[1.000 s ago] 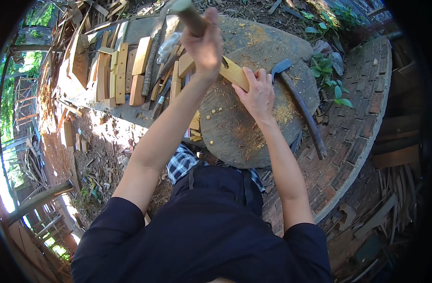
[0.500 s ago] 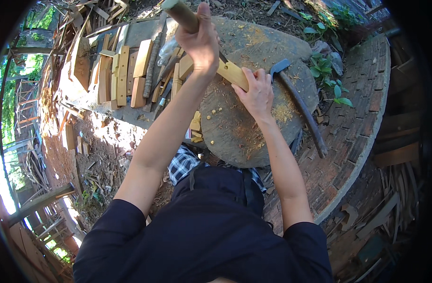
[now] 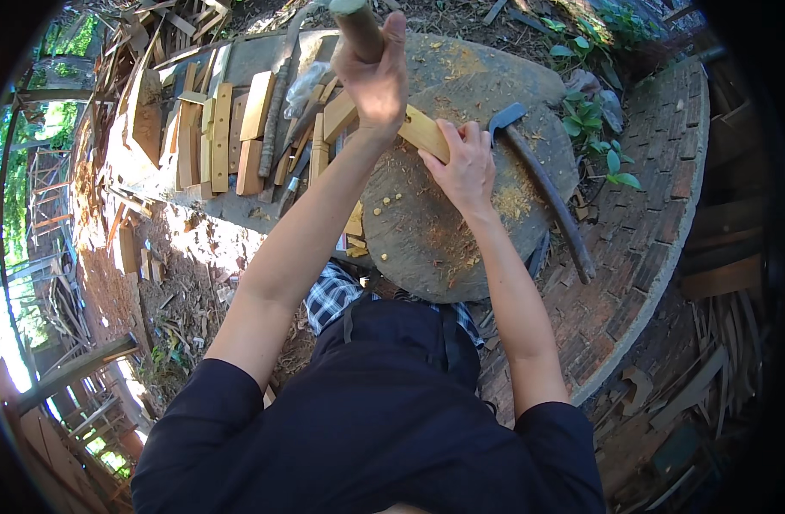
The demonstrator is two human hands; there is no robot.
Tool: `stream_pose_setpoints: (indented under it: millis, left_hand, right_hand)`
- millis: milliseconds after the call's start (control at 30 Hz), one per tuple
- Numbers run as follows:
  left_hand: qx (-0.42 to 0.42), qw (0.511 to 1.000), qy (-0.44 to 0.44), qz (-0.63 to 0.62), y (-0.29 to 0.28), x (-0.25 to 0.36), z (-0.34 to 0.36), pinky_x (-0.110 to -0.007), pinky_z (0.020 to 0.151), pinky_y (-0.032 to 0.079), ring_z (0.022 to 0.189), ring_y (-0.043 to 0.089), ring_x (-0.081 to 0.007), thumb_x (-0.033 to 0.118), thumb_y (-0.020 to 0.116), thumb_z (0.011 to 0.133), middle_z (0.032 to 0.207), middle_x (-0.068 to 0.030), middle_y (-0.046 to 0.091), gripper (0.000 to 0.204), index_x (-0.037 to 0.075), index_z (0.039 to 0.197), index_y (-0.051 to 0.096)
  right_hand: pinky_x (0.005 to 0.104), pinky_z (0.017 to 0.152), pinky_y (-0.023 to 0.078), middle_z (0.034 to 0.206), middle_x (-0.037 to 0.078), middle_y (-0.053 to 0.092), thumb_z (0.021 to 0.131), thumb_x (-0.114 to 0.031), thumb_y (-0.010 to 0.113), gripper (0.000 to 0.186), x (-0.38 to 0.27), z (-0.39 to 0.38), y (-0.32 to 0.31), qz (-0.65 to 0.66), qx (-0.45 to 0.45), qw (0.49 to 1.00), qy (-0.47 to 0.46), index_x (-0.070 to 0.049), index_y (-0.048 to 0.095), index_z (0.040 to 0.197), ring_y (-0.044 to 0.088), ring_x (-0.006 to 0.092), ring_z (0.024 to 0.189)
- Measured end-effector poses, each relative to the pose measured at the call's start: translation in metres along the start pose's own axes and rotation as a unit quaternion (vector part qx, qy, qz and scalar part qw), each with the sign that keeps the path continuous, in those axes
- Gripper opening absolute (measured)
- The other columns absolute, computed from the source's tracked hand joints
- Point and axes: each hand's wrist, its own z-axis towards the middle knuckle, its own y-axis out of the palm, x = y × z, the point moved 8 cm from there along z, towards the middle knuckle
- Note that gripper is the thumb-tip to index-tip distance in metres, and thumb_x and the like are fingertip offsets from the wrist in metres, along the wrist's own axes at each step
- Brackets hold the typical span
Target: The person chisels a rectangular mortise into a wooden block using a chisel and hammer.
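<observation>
My left hand (image 3: 373, 86) is closed around a tool with a thick, round wooden handle (image 3: 359, 32), raised over the far part of the stump; the hand hides its lower end. My right hand (image 3: 466, 167) grips a yellowish wooden block (image 3: 425, 134) with a hole in it, fingers over one side and thumb on the other. The block's far end disappears behind my left hand. Beneath both hands is a round wooden stump (image 3: 401, 257) strewn with shavings and several small yellow chips. To the right of my right hand lies an adze-like tool (image 3: 546, 184) with a dark, curved handle.
Several cut wooden blocks (image 3: 223, 141) stand in a row on the grey slab at left, near a crumpled clear plastic bag (image 3: 302, 90). A curved brick ledge (image 3: 641, 248) runs along the right. Green leaves (image 3: 585, 128) grow beyond the stump. Scrap wood (image 3: 718, 377) lies lower right.
My left hand has shifted slightly right with the wooden-handled tool, covering more of the block's far end. My right hand stays almost in place on the block.
</observation>
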Motion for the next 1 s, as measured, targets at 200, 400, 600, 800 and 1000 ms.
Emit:
stream_pose_setpoints:
  millis: [200, 400, 600, 800, 1000]
  left_hand:
    - [-0.014, 0.999, 0.039, 0.032, 0.007, 0.001, -0.005, -0.021, 0.041, 0.033, 0.046, 0.044, -0.0032, 0.038, 0.077, 0.090, 0.057, 0.0038, 0.049, 0.042, 0.010, 0.071, 0.052]
    - [-0.064, 0.996, 0.069, 0.000, 0.021, 0.017, -0.038, -0.022, 0.047, 0.036, 0.050, 0.047, -0.0037, 0.032, 0.078, 0.090, 0.058, 0.0053, 0.052, 0.039, 0.009, 0.068, 0.055]
    - [-0.122, 0.970, 0.179, 0.111, 0.047, 0.026, -0.080, -0.022, 0.052, 0.042, 0.056, 0.053, -0.0029, 0.021, 0.083, 0.086, 0.060, 0.0052, 0.056, 0.029, 0.008, 0.072, 0.061]
    - [0.012, 0.999, 0.041, 0.007, 0.003, 0.012, -0.018, -0.023, 0.040, 0.033, 0.045, 0.045, -0.0052, 0.034, 0.079, 0.089, 0.055, 0.0029, 0.049, 0.040, 0.010, 0.069, 0.053]
    - [0.043, 0.994, -0.050, -0.092, -0.008, 0.006, 0.002, -0.024, 0.036, 0.028, 0.041, 0.039, -0.0068, 0.037, 0.075, 0.091, 0.054, 0.0010, 0.043, 0.047, 0.008, 0.070, 0.045]
  right_hand:
    - [0.0401, 0.080, 0.052, 0.100, 0.006, 0.053, 0.071, -0.030, 0.084, 0.054, 0.001, 0.000, 0.000, -0.004, 0.007, 1.000, 0.000, -0.019, 0.064, 0.120, 0.054, 0.0270, 0.095]
    - [0.0411, 0.079, 0.051, 0.100, 0.006, 0.054, 0.068, -0.028, 0.086, 0.057, 0.003, -0.001, 0.001, 0.008, 0.008, 1.000, 0.002, -0.019, 0.063, 0.119, 0.055, 0.0271, 0.094]
    - [0.0409, 0.080, 0.050, 0.099, 0.006, 0.054, 0.066, -0.025, 0.085, 0.058, 0.015, -0.005, 0.003, 0.022, 0.053, 0.998, 0.003, -0.019, 0.063, 0.119, 0.055, 0.0264, 0.094]
    - [0.0406, 0.081, 0.050, 0.100, 0.005, 0.055, 0.069, -0.029, 0.086, 0.055, -0.002, 0.000, 0.000, 0.015, 0.013, 1.000, -0.002, -0.018, 0.064, 0.118, 0.055, 0.0268, 0.094]
    - [0.0409, 0.082, 0.051, 0.102, 0.005, 0.055, 0.072, -0.032, 0.084, 0.054, 0.003, -0.001, 0.001, 0.006, 0.002, 1.000, 0.003, -0.017, 0.063, 0.120, 0.054, 0.0276, 0.097]
